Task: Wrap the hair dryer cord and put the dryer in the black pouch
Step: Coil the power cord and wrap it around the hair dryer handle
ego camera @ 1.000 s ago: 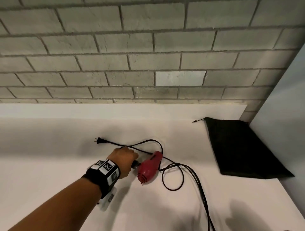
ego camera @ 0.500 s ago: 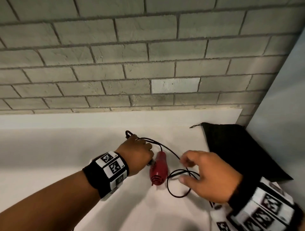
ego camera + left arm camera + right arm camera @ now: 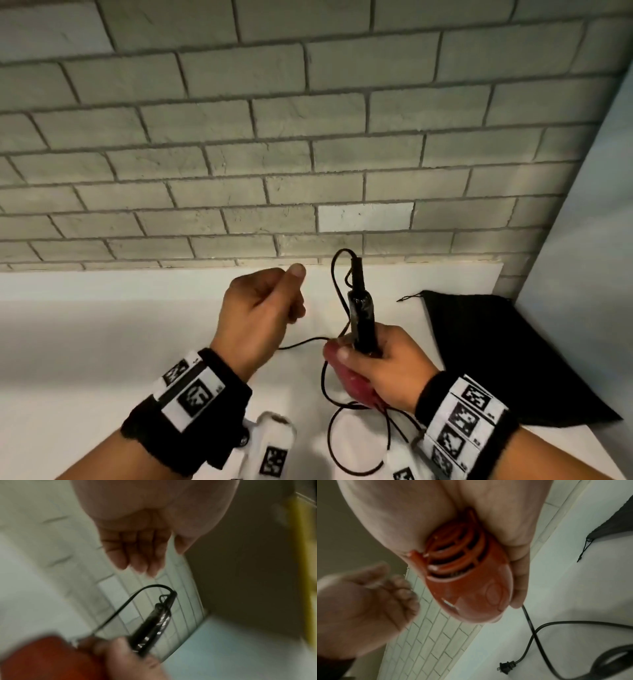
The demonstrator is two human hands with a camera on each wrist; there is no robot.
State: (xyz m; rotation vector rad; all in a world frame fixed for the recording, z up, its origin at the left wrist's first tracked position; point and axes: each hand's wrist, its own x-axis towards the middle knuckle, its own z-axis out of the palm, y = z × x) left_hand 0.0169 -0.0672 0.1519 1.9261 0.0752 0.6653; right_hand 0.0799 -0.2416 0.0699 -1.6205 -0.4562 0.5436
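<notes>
My right hand [image 3: 385, 363] grips the red hair dryer [image 3: 354, 382] by its body, above the table. Its black handle [image 3: 361, 318] points up. The right wrist view shows the dryer's vented rear grille [image 3: 453, 561] against my palm. The black cord [image 3: 329, 442] leaves the handle's top, curves down and loops loosely on the table, ending at the plug [image 3: 505, 667]. My left hand [image 3: 263, 308] hovers just left of the handle with loosely curled fingers [image 3: 137, 553] and holds nothing. The black pouch [image 3: 507, 353] lies flat at the right, drawstring end toward the wall.
The white table [image 3: 102, 359] runs back to a grey brick wall [image 3: 274, 137]. A pale side panel [image 3: 582, 240] closes off the right, just beyond the pouch.
My right hand came in, took the dryer's red body and lifted it off the table, handle up. My left hand let go of the handle and drew away to the left.
</notes>
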